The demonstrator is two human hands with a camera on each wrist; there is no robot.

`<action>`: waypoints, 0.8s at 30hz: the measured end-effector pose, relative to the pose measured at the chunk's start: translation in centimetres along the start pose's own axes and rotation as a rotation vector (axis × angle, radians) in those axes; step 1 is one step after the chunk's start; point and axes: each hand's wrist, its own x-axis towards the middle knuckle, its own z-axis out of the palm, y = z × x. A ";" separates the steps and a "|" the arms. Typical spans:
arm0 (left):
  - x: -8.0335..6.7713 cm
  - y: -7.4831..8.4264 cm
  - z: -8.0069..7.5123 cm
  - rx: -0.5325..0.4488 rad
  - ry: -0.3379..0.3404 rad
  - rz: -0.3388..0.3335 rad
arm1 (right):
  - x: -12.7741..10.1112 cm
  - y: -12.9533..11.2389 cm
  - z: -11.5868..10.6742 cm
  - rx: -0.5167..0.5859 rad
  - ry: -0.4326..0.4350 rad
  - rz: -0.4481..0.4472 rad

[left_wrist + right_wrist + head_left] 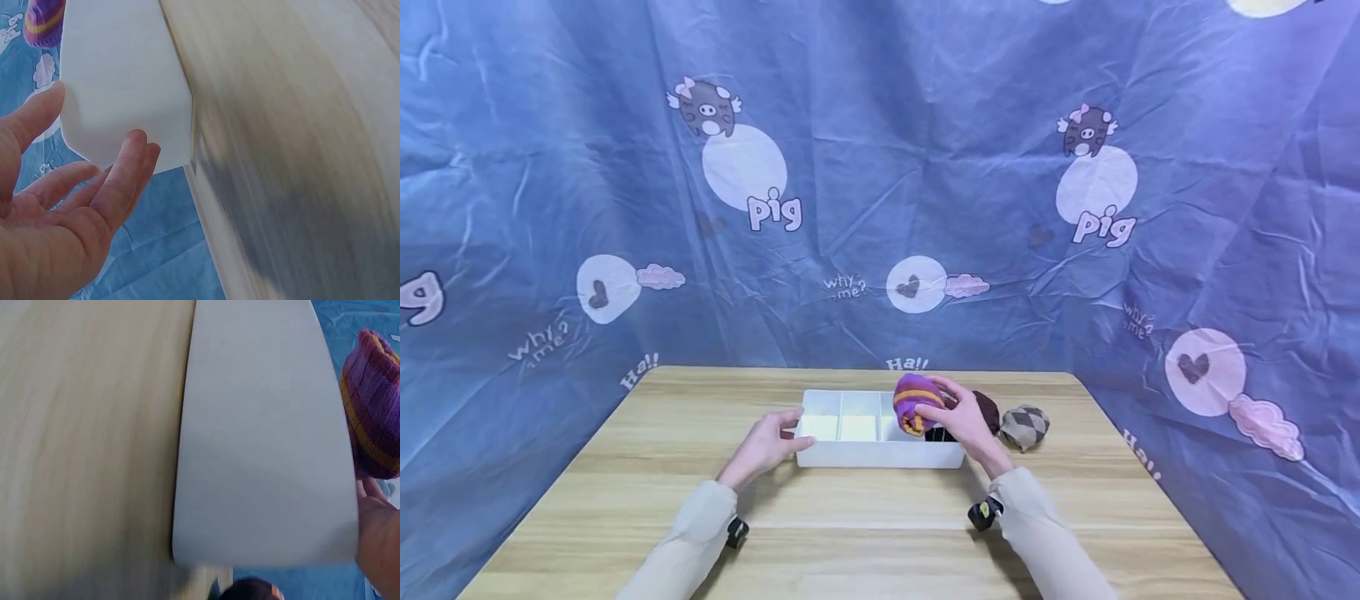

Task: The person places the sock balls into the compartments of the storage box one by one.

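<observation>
Purple sock (916, 403) — above white box (880, 454)

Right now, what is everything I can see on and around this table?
Sock bundle: one, purple with orange stripes, held above the right part of the organizer.
Organizer box: one, white, with compartments, at the middle of the table.
Dark item: one, black, in the organizer's right compartment; kind unclear.
Brown bundle: one, dark brown, behind the right hand.
Checked bundle: one, beige and brown argyle, right of the organizer.
Table: one, light wood.
Backdrop: blue cloth with pig cartoons, behind and beside the table.
Left hand: touches the organizer's left end.
Right hand: grips the sock bundle.
</observation>
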 end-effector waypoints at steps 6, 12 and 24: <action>0.0 -0.3 0.0 -0.020 -0.002 0.001 | 0.7 0.2 1.9 0.005 -0.001 0.012; 0.2 -0.2 -0.2 -0.021 -0.004 -0.003 | 1.3 0.4 2.8 -0.023 0.023 0.018; 0.6 -0.3 -0.4 -0.025 -0.021 0.005 | 1.2 -0.2 3.2 -0.132 0.053 0.038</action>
